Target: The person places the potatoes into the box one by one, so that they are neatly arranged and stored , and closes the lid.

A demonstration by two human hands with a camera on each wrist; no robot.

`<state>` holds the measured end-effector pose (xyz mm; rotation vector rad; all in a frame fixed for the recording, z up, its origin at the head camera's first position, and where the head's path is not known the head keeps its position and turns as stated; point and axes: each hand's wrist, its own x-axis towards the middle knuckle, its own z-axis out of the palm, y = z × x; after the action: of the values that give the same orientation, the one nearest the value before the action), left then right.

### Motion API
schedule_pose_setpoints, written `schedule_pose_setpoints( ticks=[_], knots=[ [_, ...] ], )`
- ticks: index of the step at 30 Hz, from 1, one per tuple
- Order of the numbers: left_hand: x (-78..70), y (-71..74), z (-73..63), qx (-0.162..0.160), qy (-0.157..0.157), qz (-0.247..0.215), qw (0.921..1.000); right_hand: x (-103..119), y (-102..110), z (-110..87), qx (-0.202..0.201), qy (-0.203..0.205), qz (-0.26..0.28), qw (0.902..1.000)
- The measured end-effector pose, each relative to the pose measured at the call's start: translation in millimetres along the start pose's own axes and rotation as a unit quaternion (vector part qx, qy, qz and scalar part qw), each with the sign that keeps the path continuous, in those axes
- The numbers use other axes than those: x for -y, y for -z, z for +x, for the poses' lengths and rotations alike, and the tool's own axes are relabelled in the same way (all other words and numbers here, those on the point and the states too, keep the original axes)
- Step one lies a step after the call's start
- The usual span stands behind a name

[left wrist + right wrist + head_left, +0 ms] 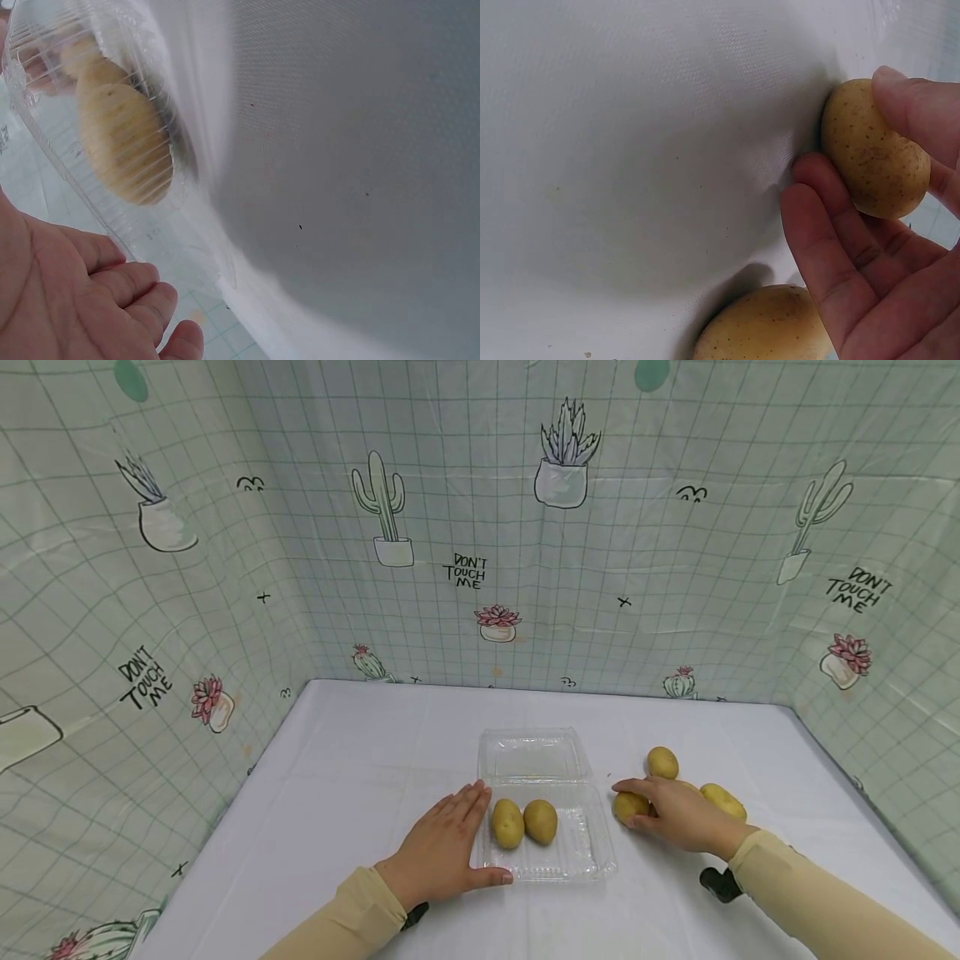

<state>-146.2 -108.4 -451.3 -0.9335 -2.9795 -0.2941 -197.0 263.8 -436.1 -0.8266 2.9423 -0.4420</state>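
A clear plastic clamshell box (588,847) lies with its lid (534,756) folded back, away from me. Two potatoes, one on the left (507,824) and one on the right (541,822), sit side by side in its base. My left hand (441,849) rests along the box's left side with straight fingers, its thumb at the front edge. To the right of the box, my right hand (686,816) holds another potato (870,150) between thumb and fingers, low at the tabletop. The left wrist view shows the potatoes through the ribbed box wall.
Beyond my right hand lie a round potato (663,762) and a longer one (723,802); another is mostly hidden behind the hand. A white cloth covers the table (390,735). Cactus-printed sheets (442,510) stand at the back and both sides.
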Motion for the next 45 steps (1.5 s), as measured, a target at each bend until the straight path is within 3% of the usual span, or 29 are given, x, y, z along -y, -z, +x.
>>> schedule_pose_setpoints(
  ticks=[26, 45],
  knots=[
    [-0.5, 1.4, -0.2, 0.004, -0.002, -0.005, 1.0, -2.9, 0.4, -1.1, -0.013, 0.036, 0.011, 0.9992],
    [-0.8, 2.4, -0.6, 0.011, 0.002, -0.003, 0.9999, 13.0, 26.8, 2.6, -0.042, 0.058, 0.02, 0.9973]
  ],
)
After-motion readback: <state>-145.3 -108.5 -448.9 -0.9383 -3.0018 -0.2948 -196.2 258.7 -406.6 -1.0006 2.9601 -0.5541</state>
